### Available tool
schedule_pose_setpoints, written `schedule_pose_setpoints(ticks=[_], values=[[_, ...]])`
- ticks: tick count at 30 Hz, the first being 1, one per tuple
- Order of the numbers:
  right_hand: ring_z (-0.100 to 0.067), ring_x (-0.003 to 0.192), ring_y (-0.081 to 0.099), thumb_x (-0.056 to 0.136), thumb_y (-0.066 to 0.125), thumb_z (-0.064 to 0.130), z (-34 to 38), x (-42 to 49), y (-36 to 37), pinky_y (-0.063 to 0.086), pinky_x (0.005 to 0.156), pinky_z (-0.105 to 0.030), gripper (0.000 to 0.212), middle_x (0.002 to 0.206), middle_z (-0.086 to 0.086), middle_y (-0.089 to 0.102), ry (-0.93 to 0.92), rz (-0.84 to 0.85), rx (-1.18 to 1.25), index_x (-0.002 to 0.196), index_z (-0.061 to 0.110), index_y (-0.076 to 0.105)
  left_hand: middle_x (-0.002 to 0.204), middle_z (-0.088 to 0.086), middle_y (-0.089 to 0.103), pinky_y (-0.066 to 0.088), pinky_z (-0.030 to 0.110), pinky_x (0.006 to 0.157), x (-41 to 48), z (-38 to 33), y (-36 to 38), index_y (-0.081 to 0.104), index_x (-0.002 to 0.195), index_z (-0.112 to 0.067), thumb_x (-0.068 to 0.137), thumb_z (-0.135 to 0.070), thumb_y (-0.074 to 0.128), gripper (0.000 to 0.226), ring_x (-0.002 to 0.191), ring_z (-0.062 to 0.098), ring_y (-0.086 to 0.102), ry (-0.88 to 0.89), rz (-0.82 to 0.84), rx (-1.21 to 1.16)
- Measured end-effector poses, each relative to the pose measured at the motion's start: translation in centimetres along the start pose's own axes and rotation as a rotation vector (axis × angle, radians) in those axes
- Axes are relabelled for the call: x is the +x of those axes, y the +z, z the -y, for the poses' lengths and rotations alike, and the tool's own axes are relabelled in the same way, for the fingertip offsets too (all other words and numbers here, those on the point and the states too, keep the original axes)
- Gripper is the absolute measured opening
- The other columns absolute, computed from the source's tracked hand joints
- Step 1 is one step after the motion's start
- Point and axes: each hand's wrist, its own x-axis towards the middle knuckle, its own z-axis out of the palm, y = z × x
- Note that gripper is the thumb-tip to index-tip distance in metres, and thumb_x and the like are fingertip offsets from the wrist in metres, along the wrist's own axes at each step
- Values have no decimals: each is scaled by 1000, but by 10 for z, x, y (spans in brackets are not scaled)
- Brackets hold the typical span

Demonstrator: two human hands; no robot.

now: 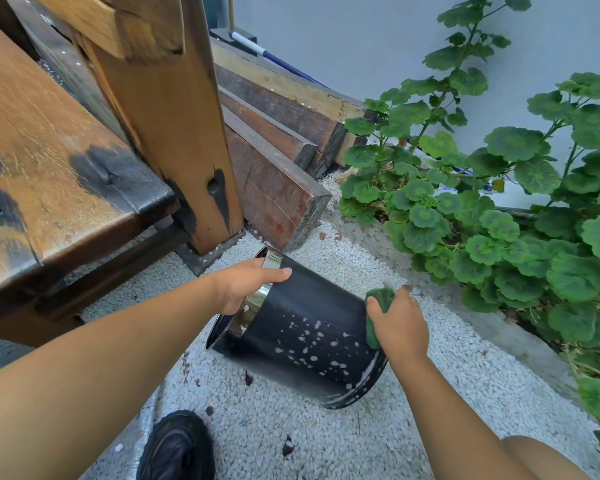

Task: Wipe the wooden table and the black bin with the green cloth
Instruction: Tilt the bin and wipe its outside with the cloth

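Observation:
The black bin [305, 327] lies tilted on its side over white gravel, its silver-rimmed mouth toward the left and its base toward the lower right. White specks dot its side. My left hand [246, 284] grips the silver rim, thumb on the outside. My right hand [400, 327] presses the bunched green cloth [378, 308] against the bin's wall near the base. The wooden table [49, 161], brown with dark burnt patches, fills the left side of the view above the bin.
A thick wooden post [174, 133] stands just behind the bin, with stacked timber beams [274, 140] lying beyond it. Leafy green plants [499, 209] crowd the right side along a concrete kerb. My black shoe [177, 448] is on the gravel at the bottom.

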Motion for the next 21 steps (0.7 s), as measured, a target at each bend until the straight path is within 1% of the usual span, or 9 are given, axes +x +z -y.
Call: schedule_pose_setpoints(ticks=[3,8,11,13,16,18,19,20,21], values=[[-22,80,49,94,59,46,2,3,-2,39,62,-33,39,106,-3,58,-8,-14,23,110,11,54,166,1,1,4,53,119,-1,-1,2,0,158,-20,91,-53,59,95,152,26,1,-5,-24,-32],[-22,85,56,94,65,37,22,2,-23,32,52,-25,29,111,-3,60,-16,-91,257,104,13,51,166,2,1,6,54,118,3,-13,12,3,158,-16,98,-51,50,84,152,27,1,5,-91,-93],[-18,98,58,94,66,36,52,-14,-33,35,58,-14,38,120,0,60,-84,-43,413,122,11,57,166,3,0,9,52,119,9,-19,17,7,158,-12,100,-48,47,78,152,28,0,-22,-133,-171],[-18,108,61,94,65,38,72,-29,-32,39,62,-12,43,127,3,61,-169,-15,499,129,16,56,166,3,1,10,49,119,13,-20,19,11,158,-12,101,-46,45,74,152,27,1,-32,-167,-230],[-12,106,59,94,64,38,97,-50,-24,42,65,-14,42,124,13,58,-234,69,592,134,29,52,166,4,6,12,47,119,17,-19,18,18,157,-13,102,-45,45,70,152,26,6,-41,-211,-271],[-8,102,57,94,63,39,112,-62,-14,42,67,-17,35,120,16,56,-257,103,583,126,33,52,164,8,19,21,48,116,19,-18,17,27,154,-12,101,-45,45,65,149,29,21,-56,-211,-275],[-6,99,56,94,63,41,119,-68,-9,41,67,-17,29,118,16,56,-271,101,556,119,33,51,157,12,34,33,48,110,19,-18,17,37,149,-10,101,-46,46,61,140,32,39,-64,-193,-302],[-6,95,55,94,62,43,124,-73,-2,40,66,-19,25,114,16,55,-284,87,524,112,31,49,142,16,53,47,46,98,22,-18,16,47,142,-6,101,-46,46,57,122,33,57,-67,-164,-343],[-9,92,56,94,60,45,128,-78,4,43,66,-23,24,110,13,54,-291,68,497,107,28,48,122,17,66,53,42,83,17,-19,17,54,134,-3,101,-45,46,54,100,32,67,-65,-135,-381]])
